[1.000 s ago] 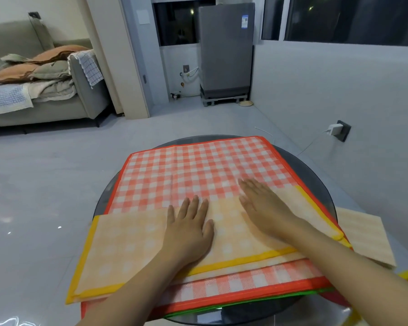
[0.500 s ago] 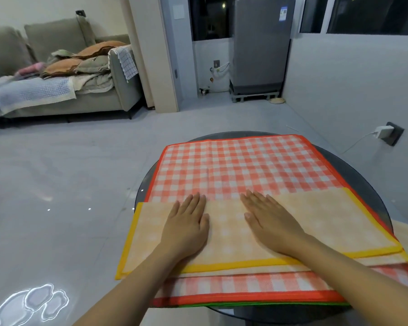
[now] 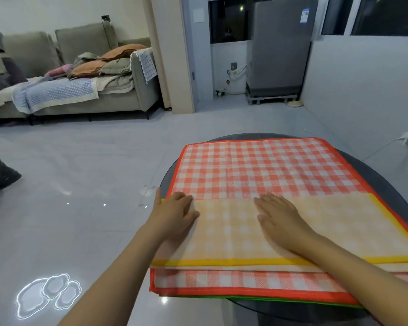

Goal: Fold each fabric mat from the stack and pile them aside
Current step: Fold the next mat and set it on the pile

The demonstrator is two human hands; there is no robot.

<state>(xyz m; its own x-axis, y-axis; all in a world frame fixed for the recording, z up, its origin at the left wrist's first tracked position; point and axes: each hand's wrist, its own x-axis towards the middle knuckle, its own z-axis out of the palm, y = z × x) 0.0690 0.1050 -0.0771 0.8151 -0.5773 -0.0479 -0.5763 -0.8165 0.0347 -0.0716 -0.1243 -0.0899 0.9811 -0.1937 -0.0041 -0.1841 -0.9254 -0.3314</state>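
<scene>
Two hands are resting on the yellow mat (image 3: 304, 229), which is lying folded into a long band across the near half of the stack (image 3: 257, 287) on the round desk (image 3: 391, 184). The left hand (image 3: 174, 214) is sitting at the band's left end, near the desk's left edge, its fingers (image 3: 183, 197) bending over the far left corner of the fold and its thumb hanging off the mat's side (whether it is pinching the layers or only pressing them cannot be told). The right hand (image 3: 277, 218) is lying flat mid-band, fingers (image 3: 267, 200) straight and close together, pressing down.

Beneath, the red checked mat (image 3: 264, 168) is lying open, reaching the desk's far edge, and a green border (image 3: 269, 300) is showing at the stack's near edge.

Handling, as a judgement: the mat is looking thin, light and limp, holding a soft crease rather than a sharp one; the bound yellow edge (image 3: 222, 262) is probably its firmest part. The layers are likely sliding easily on the mat below, so one flat palm should be anchoring while the other is lifting. The best hold is appearing to be the short left end, pinched through both layers at its corners, so the next fold is carrying over squarely.
</scene>
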